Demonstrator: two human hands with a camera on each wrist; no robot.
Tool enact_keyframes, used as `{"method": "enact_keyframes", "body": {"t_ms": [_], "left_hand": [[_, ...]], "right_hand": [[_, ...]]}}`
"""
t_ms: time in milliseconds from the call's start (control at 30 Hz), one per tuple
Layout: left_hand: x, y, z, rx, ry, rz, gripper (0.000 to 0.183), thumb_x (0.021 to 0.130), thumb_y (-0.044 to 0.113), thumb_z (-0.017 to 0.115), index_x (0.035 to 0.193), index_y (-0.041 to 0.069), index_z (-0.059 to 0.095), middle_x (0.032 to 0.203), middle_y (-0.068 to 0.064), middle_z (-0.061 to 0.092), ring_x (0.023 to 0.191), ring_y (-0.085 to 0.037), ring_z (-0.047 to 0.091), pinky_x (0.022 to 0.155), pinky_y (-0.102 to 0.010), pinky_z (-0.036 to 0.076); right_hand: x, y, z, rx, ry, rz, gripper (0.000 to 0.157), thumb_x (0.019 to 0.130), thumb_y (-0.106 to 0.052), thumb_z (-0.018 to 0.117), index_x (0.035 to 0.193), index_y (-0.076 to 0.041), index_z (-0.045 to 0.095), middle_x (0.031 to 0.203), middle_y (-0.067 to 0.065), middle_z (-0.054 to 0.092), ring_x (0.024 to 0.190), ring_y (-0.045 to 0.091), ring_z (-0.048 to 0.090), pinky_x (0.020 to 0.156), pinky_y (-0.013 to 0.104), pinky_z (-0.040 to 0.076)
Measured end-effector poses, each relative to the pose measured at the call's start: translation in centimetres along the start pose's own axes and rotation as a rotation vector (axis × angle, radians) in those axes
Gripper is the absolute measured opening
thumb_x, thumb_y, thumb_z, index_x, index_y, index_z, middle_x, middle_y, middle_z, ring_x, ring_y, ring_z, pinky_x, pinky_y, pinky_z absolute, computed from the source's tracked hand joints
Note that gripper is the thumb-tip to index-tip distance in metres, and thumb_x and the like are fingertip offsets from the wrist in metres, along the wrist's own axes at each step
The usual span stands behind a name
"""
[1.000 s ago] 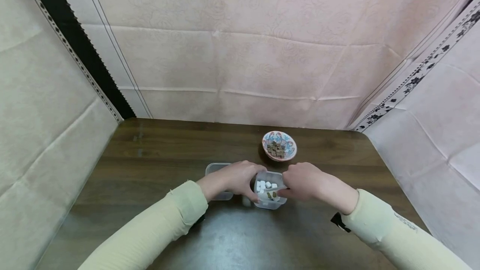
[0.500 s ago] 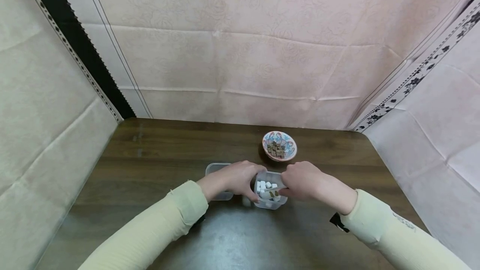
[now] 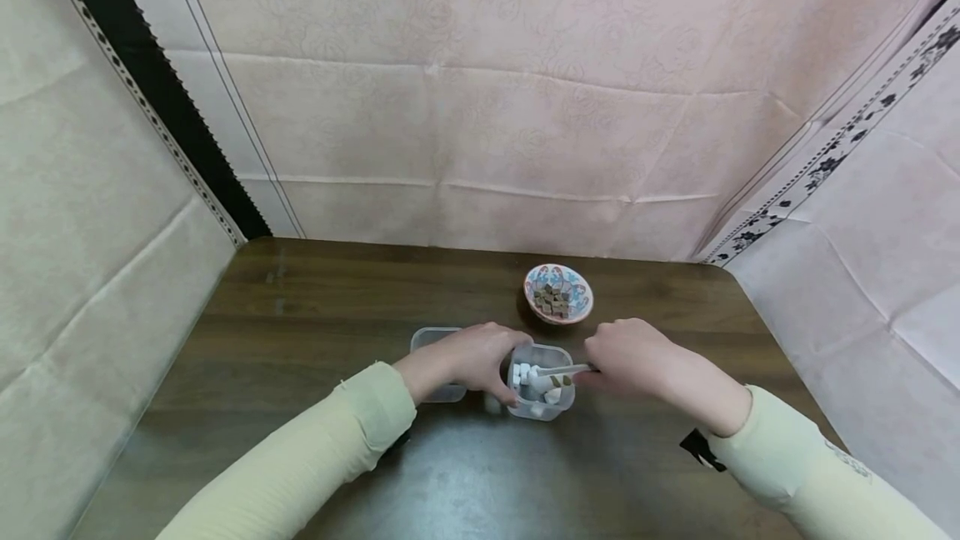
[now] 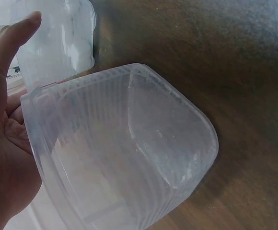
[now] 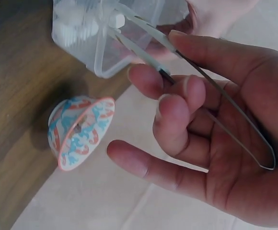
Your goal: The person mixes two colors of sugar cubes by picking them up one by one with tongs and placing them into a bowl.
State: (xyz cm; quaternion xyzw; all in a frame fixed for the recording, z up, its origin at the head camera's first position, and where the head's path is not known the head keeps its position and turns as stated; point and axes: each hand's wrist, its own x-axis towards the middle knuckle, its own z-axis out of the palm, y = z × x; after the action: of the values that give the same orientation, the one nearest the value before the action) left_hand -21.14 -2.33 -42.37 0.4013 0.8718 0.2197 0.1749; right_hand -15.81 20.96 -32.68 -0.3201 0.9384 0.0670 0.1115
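My right hand (image 3: 630, 357) holds a pair of tweezers (image 5: 153, 31) with white tips and a thin metal bow. The tips reach into a clear plastic container (image 3: 542, 412) of small white cubes (image 3: 522, 373). In the right wrist view one white cube (image 5: 116, 20) shows between the tips. My left hand (image 3: 480, 354) grips that container from its left side, thumb in front and fingers at the back. Under the left wrist stands a second clear plastic container (image 4: 172, 129), with nothing seen inside in the left wrist view.
Behind the containers stands a small patterned bowl (image 3: 581, 290) with brown cubes (image 3: 551, 300) in it. The wooden table (image 3: 337, 290) is walled by light cloth (image 3: 450, 123) at the back and both sides.
My right hand has drawn a little to the right, so more of the tweezers shows over the container. The left hand and both containers have stayed in place.
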Motion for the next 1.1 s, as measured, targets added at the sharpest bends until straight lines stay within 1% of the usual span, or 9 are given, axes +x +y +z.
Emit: {"method": "enact_keyframes", "body": {"t_ms": [100, 200, 400, 600, 800, 933, 1000, 1100], "left_hand": [[0.0, 0.0, 0.0, 0.017, -0.001, -0.005, 0.079, 0.082, 0.038, 0.095, 0.148, 0.009, 0.061, 0.132, -0.004, 0.072, 0.107, -0.010, 0.063, 0.098, -0.032, 0.055], [0.0, 0.1, 0.0, 0.027, -0.003, -0.012, 0.080, 0.083, 0.039, 0.094, 0.148, 0.009, 0.060, 0.135, -0.004, 0.070, 0.114, -0.013, 0.064, 0.103, -0.034, 0.055], [-0.1, 0.2, 0.0, 0.038, -0.005, -0.025, 0.082, 0.083, 0.040, 0.094, 0.151, 0.009, 0.058, 0.142, -0.004, 0.068, 0.128, -0.018, 0.062, 0.110, -0.038, 0.052], [0.0, 0.2, -0.1, 0.031, -0.010, -0.032, 0.082, 0.083, 0.041, 0.094, 0.151, 0.010, 0.059, 0.141, -0.004, 0.068, 0.125, -0.016, 0.062, 0.110, -0.038, 0.052], [0.0, 0.2, 0.0, 0.014, -0.009, -0.038, 0.082, 0.082, 0.041, 0.095, 0.150, 0.010, 0.059, 0.136, -0.002, 0.070, 0.117, -0.011, 0.063, 0.105, -0.035, 0.054], [0.0, 0.1, 0.0, 0.005, -0.009, -0.030, 0.081, 0.082, 0.040, 0.095, 0.149, 0.010, 0.060, 0.132, -0.001, 0.071, 0.111, -0.008, 0.063, 0.101, -0.032, 0.055], [-0.1, 0.2, 0.0, 0.002, -0.008, -0.028, 0.081, 0.082, 0.040, 0.095, 0.149, 0.009, 0.060, 0.133, -0.002, 0.070, 0.111, -0.008, 0.063, 0.101, -0.032, 0.055], [-0.1, 0.2, 0.1, 0.003, -0.006, -0.033, 0.082, 0.082, 0.040, 0.095, 0.149, 0.009, 0.060, 0.135, -0.003, 0.070, 0.113, -0.008, 0.063, 0.102, -0.033, 0.055]], "right_hand": [[-0.8, 0.7, -0.2, 0.028, 0.067, -0.039, 0.048, 0.096, -0.037, 0.080, 0.060, -0.025, 0.050, 0.056, -0.014, 0.038, 0.052, 0.006, 0.033, 0.048, 0.029, 0.031], [-1.5, 1.3, -0.5, 0.062, 0.111, -0.067, 0.047, 0.097, -0.036, 0.079, 0.060, -0.027, 0.050, 0.056, -0.017, 0.034, 0.053, 0.003, 0.029, 0.049, 0.027, 0.026], [-2.6, 2.1, -1.3, 0.071, 0.166, -0.076, 0.046, 0.099, -0.035, 0.077, 0.063, -0.029, 0.049, 0.059, -0.019, 0.035, 0.054, 0.001, 0.032, 0.050, 0.027, 0.031], [-3.7, 2.5, -2.2, 0.067, 0.201, -0.069, 0.046, 0.098, -0.032, 0.078, 0.063, -0.029, 0.048, 0.060, -0.020, 0.035, 0.055, 0.000, 0.033, 0.051, 0.027, 0.032], [-4.4, 3.3, -3.3, 0.063, 0.213, -0.028, 0.036, 0.099, -0.030, 0.077, 0.068, -0.031, 0.058, 0.061, -0.020, 0.041, 0.056, 0.001, 0.036, 0.053, 0.028, 0.035], [-4.2, 4.0, -3.7, 0.065, 0.209, 0.001, 0.032, 0.099, -0.030, 0.077, 0.070, -0.030, 0.063, 0.061, -0.020, 0.045, 0.056, 0.002, 0.039, 0.055, 0.029, 0.038], [-3.8, 4.4, -3.8, 0.067, 0.205, 0.016, 0.031, 0.099, -0.030, 0.077, 0.071, -0.029, 0.065, 0.060, -0.019, 0.045, 0.056, 0.003, 0.040, 0.055, 0.030, 0.039], [-3.0, 5.2, -3.8, 0.058, 0.206, 0.036, 0.036, 0.098, -0.031, 0.077, 0.066, -0.028, 0.061, 0.059, -0.018, 0.042, 0.055, 0.005, 0.038, 0.055, 0.031, 0.038]]}}
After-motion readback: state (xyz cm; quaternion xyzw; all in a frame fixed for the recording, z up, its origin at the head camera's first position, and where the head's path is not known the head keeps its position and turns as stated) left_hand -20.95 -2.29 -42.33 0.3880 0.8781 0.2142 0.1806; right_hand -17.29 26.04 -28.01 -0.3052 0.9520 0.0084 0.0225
